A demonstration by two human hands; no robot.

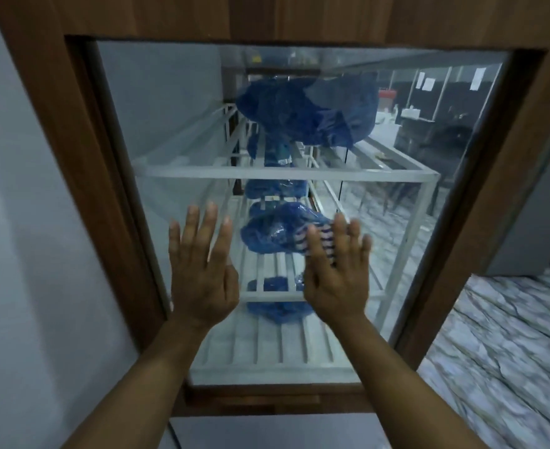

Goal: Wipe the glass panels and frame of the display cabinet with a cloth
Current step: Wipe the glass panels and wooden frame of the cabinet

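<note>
The cabinet's glass panel [176,131] fills the view, set in a brown wooden frame [82,157]. My left hand [202,270] lies flat on the lower glass with its fingers straight and spread, and it holds nothing. My right hand [338,280] is beside it, also flat with straight fingers, pressing a blue-and-white striped cloth [323,243] against the glass. Only a small part of the cloth shows between and beside the fingers. The picture is slightly blurred.
Behind the glass a white slatted rack [267,172] holds several blue plastic-wrapped bundles [312,111]. A pale wall [24,222] runs along the left. Marble-patterned floor [500,335] and a grey unit [542,222] are to the right.
</note>
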